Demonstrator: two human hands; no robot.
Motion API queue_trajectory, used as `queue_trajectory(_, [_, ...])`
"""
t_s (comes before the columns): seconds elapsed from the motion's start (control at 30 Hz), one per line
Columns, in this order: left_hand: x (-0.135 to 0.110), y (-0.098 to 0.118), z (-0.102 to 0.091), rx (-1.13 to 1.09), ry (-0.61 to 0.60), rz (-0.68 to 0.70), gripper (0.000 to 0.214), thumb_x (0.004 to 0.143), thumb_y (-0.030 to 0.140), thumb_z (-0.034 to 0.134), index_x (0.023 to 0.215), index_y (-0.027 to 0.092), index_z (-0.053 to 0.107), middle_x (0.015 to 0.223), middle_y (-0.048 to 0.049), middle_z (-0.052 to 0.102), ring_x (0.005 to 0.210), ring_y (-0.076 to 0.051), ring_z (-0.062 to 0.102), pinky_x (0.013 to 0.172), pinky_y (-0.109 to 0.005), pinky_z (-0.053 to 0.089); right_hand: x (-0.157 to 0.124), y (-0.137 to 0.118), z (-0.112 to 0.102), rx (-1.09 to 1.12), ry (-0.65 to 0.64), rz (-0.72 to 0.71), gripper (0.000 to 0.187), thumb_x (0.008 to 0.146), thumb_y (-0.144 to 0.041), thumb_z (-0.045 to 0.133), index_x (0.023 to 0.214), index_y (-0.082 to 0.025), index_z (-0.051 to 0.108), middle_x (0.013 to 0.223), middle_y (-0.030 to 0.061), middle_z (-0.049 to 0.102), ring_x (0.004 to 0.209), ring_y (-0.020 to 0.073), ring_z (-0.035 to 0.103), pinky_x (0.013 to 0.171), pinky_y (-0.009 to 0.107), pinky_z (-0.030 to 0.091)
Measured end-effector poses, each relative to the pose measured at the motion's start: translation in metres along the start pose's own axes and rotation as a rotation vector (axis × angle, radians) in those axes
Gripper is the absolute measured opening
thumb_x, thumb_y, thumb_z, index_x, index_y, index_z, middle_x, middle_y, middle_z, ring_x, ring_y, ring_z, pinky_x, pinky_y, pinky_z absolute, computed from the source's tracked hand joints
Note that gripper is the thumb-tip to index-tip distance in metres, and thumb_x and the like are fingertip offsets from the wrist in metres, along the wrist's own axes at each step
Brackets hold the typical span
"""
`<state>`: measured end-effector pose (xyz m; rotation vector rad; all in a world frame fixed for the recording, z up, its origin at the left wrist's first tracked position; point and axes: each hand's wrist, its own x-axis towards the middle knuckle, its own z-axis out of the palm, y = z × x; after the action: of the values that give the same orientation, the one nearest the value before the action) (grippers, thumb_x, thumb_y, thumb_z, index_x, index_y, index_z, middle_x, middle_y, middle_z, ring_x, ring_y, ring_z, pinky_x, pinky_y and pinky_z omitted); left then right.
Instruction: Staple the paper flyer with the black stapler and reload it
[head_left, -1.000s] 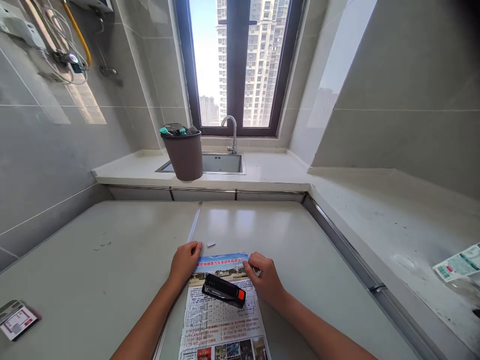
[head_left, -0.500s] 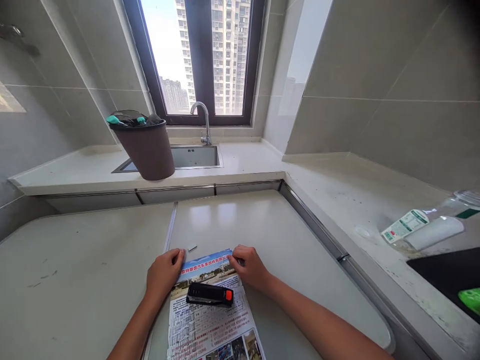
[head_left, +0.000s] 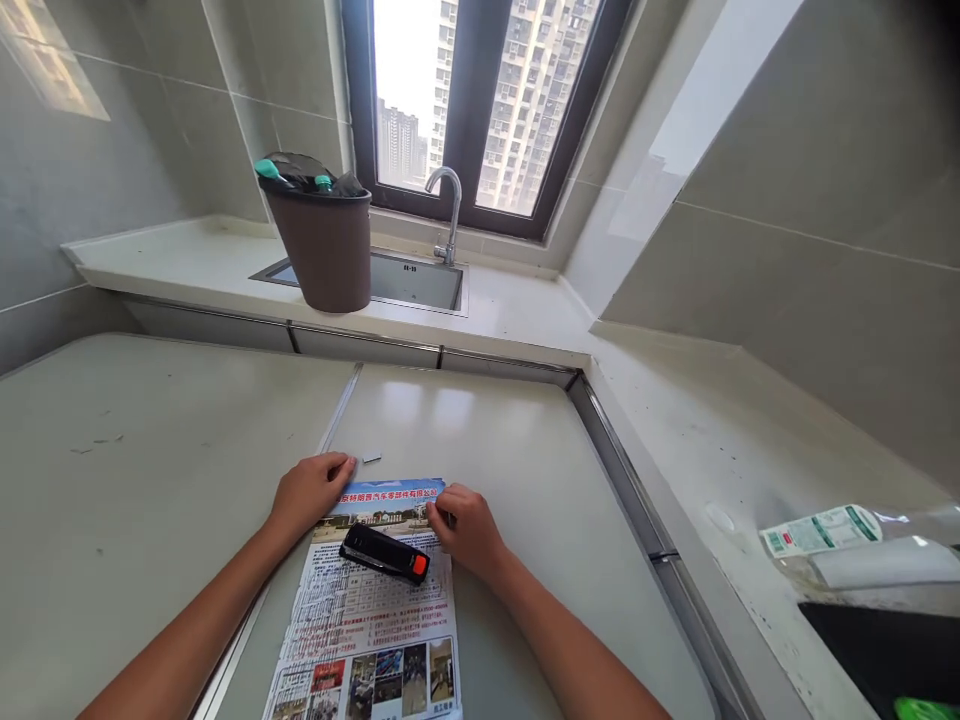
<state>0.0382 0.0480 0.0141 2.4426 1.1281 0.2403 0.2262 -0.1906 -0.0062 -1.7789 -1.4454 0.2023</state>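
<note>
A printed flyer (head_left: 375, 610) with a blue top band, red and black text and photos lies flat on the pale table. Across its middle rests a black stapler (head_left: 384, 553) with an orange-red end, touched by neither hand. My left hand (head_left: 311, 490) is closed at the flyer's upper left corner, its fingertips at the paper's edge. At the upper right corner, my right hand (head_left: 469, 525) pinches the edge between thumb and curled fingers. Just beyond the flyer lies a small greyish-white strip (head_left: 372, 458), near my left fingertips.
A brown bin (head_left: 326, 250) with a black liner and green-capped bottles stands at the sink's (head_left: 416, 283) front edge, below a tap (head_left: 450, 205). On the right counter (head_left: 675, 470) lies a clear labelled bottle (head_left: 825, 530). Small dark scraps (head_left: 97, 443) dot the table's left.
The view has tilted and shifted, so the scene sits differently in the picture. Both hands stay at the flyer's upper corners, with the stapler still on the paper.
</note>
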Motion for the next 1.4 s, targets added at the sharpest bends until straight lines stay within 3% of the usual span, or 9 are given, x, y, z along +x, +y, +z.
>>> queue_trajectory(0.27, [-0.001,-0.002,0.001,-0.007,-0.002,0.014,0.048,0.101,0.057,0.044,0.081,0.026,0.074,0.085,-0.0036,0.078,0.080,-0.024,0.067,0.065,-0.030,0.033,0.000,0.001,0.002,-0.025,-0.043,0.015,0.041,0.100,-0.024,0.056,0.066,-0.023,0.033,0.064,-0.0011,0.051,0.065,0.0148,0.047,0.064,0.030,0.031])
queue_trajectory(0.43, [-0.002,-0.001,-0.002,-0.022,-0.015,0.028,0.045,0.103,0.055,0.044,0.091,0.027,0.078,0.097,-0.0032,0.081,0.090,-0.025,0.070,0.069,-0.030,0.036,0.000,-0.001,0.002,-0.012,-0.046,0.024,0.041,0.100,-0.023,0.056,0.066,-0.023,0.034,0.064,-0.0012,0.050,0.066,0.0154,0.048,0.064,0.030,0.032])
queue_trajectory(0.77, [-0.004,0.001,-0.006,0.018,-0.030,0.058,0.046,0.106,0.053,0.042,0.086,0.026,0.074,0.095,-0.0041,0.080,0.089,-0.025,0.070,0.068,-0.030,0.036,0.003,-0.001,0.001,-0.026,-0.040,0.008,0.039,0.099,-0.022,0.055,0.065,-0.023,0.035,0.065,-0.0020,0.049,0.065,0.0148,0.045,0.065,0.030,0.031])
queue_trajectory(1.07, [-0.001,0.007,-0.012,0.054,-0.065,0.038,0.048,0.104,0.058,0.041,0.096,0.028,0.078,0.105,-0.0067,0.081,0.096,-0.030,0.070,0.067,-0.032,0.036,0.008,-0.005,-0.005,-0.141,-0.053,-0.026,0.039,0.099,-0.024,0.059,0.065,-0.024,0.041,0.069,0.0000,0.057,0.075,0.0164,0.055,0.070,0.028,0.038])
queue_trajectory(1.2, [0.002,0.004,-0.011,0.064,-0.079,0.053,0.049,0.103,0.059,0.042,0.097,0.028,0.079,0.106,-0.0078,0.082,0.097,-0.032,0.070,0.066,-0.032,0.036,0.005,-0.038,-0.025,0.009,0.077,0.056,0.045,0.102,-0.031,0.057,0.062,-0.024,0.039,0.062,-0.0019,0.048,0.066,0.0152,0.049,0.069,0.029,0.040])
queue_trajectory(1.3, [0.005,0.000,-0.009,0.083,-0.076,0.057,0.051,0.102,0.061,0.043,0.101,0.028,0.081,0.108,-0.0086,0.082,0.098,-0.033,0.070,0.067,-0.033,0.037,-0.012,-0.095,-0.054,0.236,0.253,0.119,0.046,0.106,-0.050,0.056,0.067,-0.024,0.053,0.065,-0.0005,0.056,0.064,0.0153,0.050,0.067,0.031,0.043])
queue_trajectory(1.4, [0.009,-0.004,-0.008,0.071,-0.073,0.054,0.052,0.102,0.061,0.044,0.113,0.027,0.082,0.117,-0.0093,0.082,0.107,-0.034,0.070,0.069,-0.033,0.040,-0.040,-0.162,-0.087,0.433,0.337,0.061,0.045,0.104,-0.058,0.063,0.074,-0.024,0.065,0.072,0.0019,0.066,0.069,0.0162,0.057,0.070,0.032,0.049])
